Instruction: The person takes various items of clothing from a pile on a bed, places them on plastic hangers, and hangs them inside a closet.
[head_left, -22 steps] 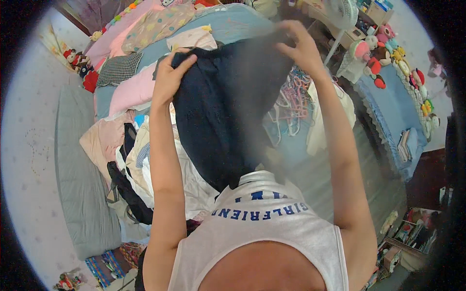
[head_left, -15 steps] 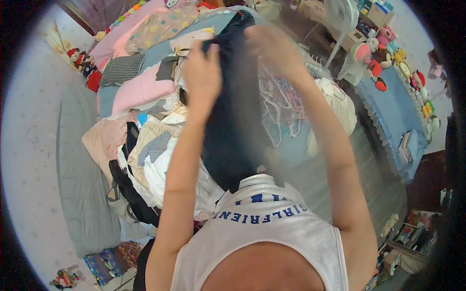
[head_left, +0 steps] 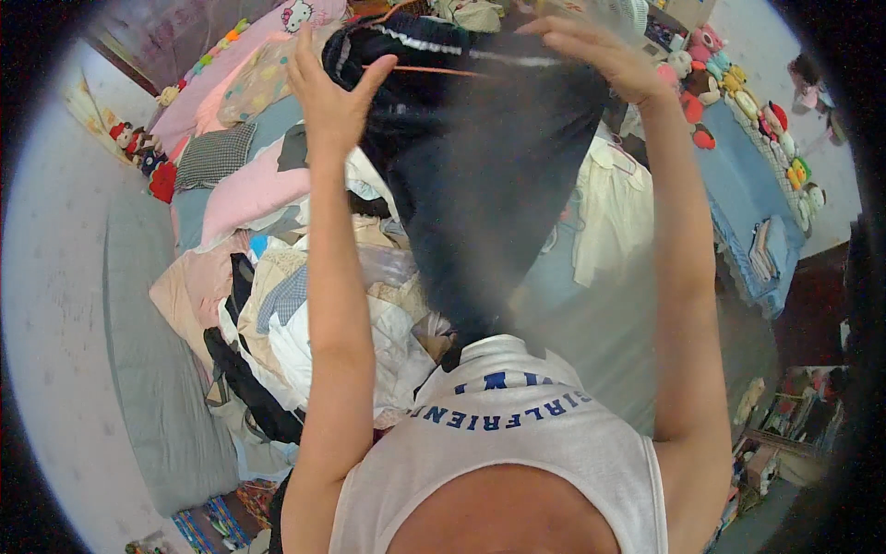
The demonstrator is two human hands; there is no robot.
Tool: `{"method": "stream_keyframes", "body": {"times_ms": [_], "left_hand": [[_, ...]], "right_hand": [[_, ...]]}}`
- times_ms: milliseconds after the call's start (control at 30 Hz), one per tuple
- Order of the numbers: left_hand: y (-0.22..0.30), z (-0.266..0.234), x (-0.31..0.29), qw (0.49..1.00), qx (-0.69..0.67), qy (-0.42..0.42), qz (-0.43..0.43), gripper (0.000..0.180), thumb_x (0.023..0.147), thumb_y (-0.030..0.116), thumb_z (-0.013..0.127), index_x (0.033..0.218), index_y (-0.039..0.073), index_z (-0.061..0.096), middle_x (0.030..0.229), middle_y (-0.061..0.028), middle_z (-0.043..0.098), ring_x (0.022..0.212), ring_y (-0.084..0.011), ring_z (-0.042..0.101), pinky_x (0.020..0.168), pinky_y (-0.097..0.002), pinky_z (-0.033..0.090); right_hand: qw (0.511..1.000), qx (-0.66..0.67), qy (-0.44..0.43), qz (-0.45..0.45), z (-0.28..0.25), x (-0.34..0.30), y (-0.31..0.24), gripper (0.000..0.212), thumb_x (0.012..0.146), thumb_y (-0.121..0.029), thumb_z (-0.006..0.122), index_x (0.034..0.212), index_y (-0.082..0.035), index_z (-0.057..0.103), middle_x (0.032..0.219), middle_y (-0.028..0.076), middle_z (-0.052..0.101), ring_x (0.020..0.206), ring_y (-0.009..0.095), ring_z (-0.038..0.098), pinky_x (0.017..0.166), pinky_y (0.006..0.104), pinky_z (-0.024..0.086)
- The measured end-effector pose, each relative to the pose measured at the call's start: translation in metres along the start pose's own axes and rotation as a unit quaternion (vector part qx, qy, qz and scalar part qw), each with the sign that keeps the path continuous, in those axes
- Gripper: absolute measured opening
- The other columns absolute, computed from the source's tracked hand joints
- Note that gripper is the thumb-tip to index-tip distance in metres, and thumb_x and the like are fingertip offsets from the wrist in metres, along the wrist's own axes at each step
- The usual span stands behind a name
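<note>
A dark navy, almost black garment (head_left: 480, 175) hangs spread wide between my hands, its wide upper edge trimmed with a white band. Whether it is trousers or a skirt I cannot tell. An orange hanger (head_left: 425, 69) shows at its opening, with the bar across the dark cloth and a curved part above. My left hand (head_left: 330, 102) is at the upper left corner, thumb over the cloth and fingers along the outer edge. At the upper right, my right hand (head_left: 614, 63) has its fingers bent over the edge. The garment narrows down towards my white top.
A heap of mixed clothes (head_left: 305, 314) covers the bed on the left, below a pink pillow (head_left: 254, 189) and a checked cushion (head_left: 215, 157). A cream garment (head_left: 614, 212) lies to the right. Soft toys (head_left: 734, 83) line a blue-covered seat (head_left: 738, 198) at the far right.
My hands have moved apart and upward, stretching the dark garment from a narrow hanging strip to a wide shape. Its white-trimmed edge and the orange hanger have come into sight.
</note>
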State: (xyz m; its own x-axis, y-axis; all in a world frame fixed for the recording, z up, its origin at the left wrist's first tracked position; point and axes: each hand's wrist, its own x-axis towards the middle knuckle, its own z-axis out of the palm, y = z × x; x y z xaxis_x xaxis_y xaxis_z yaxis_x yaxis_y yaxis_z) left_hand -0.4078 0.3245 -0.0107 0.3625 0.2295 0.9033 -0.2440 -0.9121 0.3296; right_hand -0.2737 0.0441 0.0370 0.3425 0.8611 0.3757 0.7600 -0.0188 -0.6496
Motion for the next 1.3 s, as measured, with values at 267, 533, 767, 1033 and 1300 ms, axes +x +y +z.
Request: {"method": "stream_keyframes", "body": {"times_ms": [267,533,767,1033,1300], "left_hand": [[0.034,-0.017,0.023,0.977,-0.089,-0.148,0.124,0.075,0.055,0.024,0.081,0.121,0.017,0.047,0.121,-0.0152,0.04,0.114,-0.0303,0.039,0.095,-0.0371,0.034],[0.012,-0.015,0.029,0.936,-0.322,-0.095,-0.109,0.012,0.079,0.004,0.062,0.089,0.002,0.056,0.09,-0.0042,0.06,0.085,-0.0103,0.054,0.073,-0.0193,0.042],[0.022,-0.013,0.041,0.946,-0.234,-0.176,-0.139,0.031,0.08,0.025,0.064,0.1,0.002,0.056,0.09,-0.0024,0.059,0.082,-0.0092,0.053,0.072,-0.0204,0.042],[0.033,-0.009,0.05,0.931,-0.239,-0.239,-0.137,0.024,0.076,0.025,0.068,0.085,0.003,0.063,0.075,0.0011,0.061,0.068,-0.0074,0.055,0.062,-0.0199,0.042],[0.007,-0.003,0.047,0.9,-0.284,-0.206,-0.26,0.032,0.075,0.029,0.069,0.09,0.002,0.064,0.078,0.0006,0.061,0.066,-0.0089,0.055,0.06,-0.0206,0.043]], "right_hand": [[0.992,0.067,0.097,0.039,-0.037,0.001,-0.011,0.034,0.09,-0.027,0.047,0.11,-0.001,0.056,0.104,0.004,0.057,0.102,0.014,0.048,0.092,0.0273,0.033],[0.978,-0.199,0.016,-0.065,-0.048,0.001,0.013,0.034,0.088,-0.03,0.048,0.112,-0.007,0.056,0.113,0.005,0.056,0.106,0.017,0.049,0.093,0.0255,0.033],[0.99,-0.132,0.057,-0.005,-0.041,0.006,-0.041,0.028,0.091,-0.019,0.047,0.11,0.0,0.055,0.105,0.009,0.059,0.098,0.017,0.052,0.086,0.0288,0.039],[0.98,-0.077,0.18,-0.03,-0.034,0.022,-0.013,0.02,0.087,-0.018,0.054,0.09,0.001,0.061,0.079,0.003,0.06,0.077,0.009,0.053,0.071,0.0232,0.042],[0.971,-0.116,0.202,-0.047,-0.017,0.02,-0.02,0.019,0.086,-0.019,0.054,0.084,0.0,0.058,0.073,0.004,0.056,0.073,0.01,0.051,0.068,0.0239,0.041]]}}
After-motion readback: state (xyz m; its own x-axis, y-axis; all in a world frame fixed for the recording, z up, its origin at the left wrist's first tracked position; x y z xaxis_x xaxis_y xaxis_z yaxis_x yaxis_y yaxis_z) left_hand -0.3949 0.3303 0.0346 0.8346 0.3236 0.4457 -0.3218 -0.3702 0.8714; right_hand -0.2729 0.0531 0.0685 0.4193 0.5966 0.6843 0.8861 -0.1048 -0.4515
